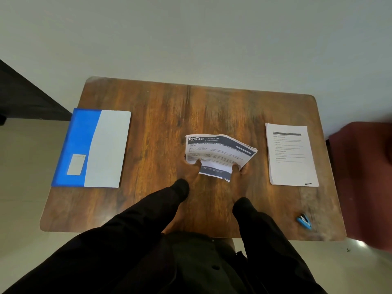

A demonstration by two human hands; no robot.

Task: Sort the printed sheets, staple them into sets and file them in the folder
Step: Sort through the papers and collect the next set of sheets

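While curled close — fingers (198, 163) round the sheets (218, 149).

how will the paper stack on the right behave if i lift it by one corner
The stack will probably droop: the similar held sheets bend and curl. Its layered edge suggests several sheets that might fan apart.
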